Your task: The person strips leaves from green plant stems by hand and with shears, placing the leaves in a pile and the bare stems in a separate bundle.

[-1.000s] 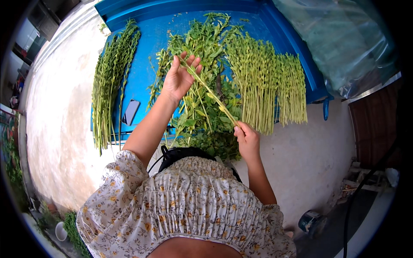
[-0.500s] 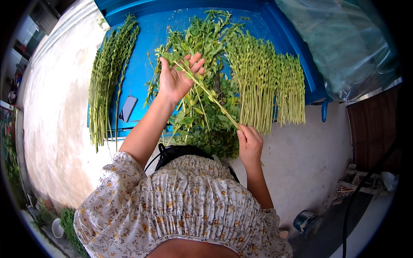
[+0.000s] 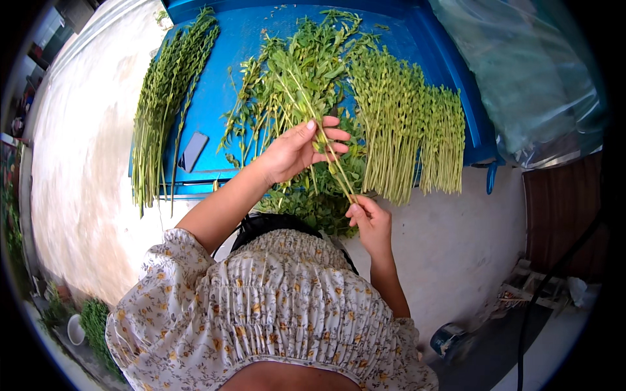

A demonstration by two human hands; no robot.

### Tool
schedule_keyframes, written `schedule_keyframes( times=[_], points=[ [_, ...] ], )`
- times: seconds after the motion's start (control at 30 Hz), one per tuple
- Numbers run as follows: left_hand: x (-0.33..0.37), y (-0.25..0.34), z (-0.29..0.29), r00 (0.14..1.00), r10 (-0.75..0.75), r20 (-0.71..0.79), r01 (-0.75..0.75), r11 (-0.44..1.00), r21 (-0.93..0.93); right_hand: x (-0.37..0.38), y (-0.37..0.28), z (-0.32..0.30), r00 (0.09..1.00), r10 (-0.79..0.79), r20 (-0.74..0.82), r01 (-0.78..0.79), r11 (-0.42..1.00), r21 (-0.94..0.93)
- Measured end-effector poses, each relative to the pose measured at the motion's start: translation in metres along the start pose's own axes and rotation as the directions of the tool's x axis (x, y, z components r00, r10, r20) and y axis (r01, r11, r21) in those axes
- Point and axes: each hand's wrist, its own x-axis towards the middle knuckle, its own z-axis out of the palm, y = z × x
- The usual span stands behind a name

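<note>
My right hand (image 3: 372, 221) pinches the lower end of a green plant stem (image 3: 339, 174) just in front of the blue metal bed. Farther up, my left hand (image 3: 301, 151) has its thumb against the same stem, with the other fingers loosely curved behind it. The leafy top points away from me, over a loose heap of leafy cuttings (image 3: 313, 55) in the middle. To the right, seed-podded stems (image 3: 391, 130) lie side by side in a dense row, bare ends toward me. A darker green bundle of stems (image 3: 166, 107) lies on the left.
A phone (image 3: 193, 152) lies on the blue bed (image 3: 225, 85) beside the left bundle. Clear plastic sheeting (image 3: 521, 78) hangs over the right side. On the floor stand a dark bucket (image 3: 450, 340) at lower right and a white pot (image 3: 76, 330) near plants at lower left.
My left hand has moved down the stem toward my right hand, and its spread fingers have closed in around it. The right hand has shifted slightly left, still pinching the end.
</note>
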Motion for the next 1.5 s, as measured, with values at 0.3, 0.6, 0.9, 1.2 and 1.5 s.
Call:
schedule_keyframes(
  times=[0.3,0.6,0.9,1.2,1.5],
  points=[
    [0.008,-0.005,0.008,0.977,-0.079,-0.197,0.108,0.984,0.142,0.021,-0.040,0.006,0.929,-0.353,-0.109,0.296,0.888,-0.352],
    [0.013,-0.020,0.018,0.965,-0.094,-0.243,0.160,0.951,0.265,0.073,-0.045,0.029,0.942,-0.312,-0.123,0.262,0.913,-0.312],
    [0.019,0.007,0.000,0.916,-0.005,-0.401,0.126,0.952,0.278,0.048,-0.036,0.024,0.829,-0.557,-0.040,0.522,0.799,-0.298],
    [0.019,0.016,-0.002,0.918,-0.050,-0.394,0.151,0.962,0.229,0.008,-0.001,-0.016,0.912,-0.401,-0.084,0.330,0.840,-0.431],
    [0.034,0.003,-0.010,0.907,-0.141,-0.397,0.212,0.967,0.141,-0.022,0.040,-0.033,0.969,0.191,0.156,-0.207,0.974,0.093]
  ],
)
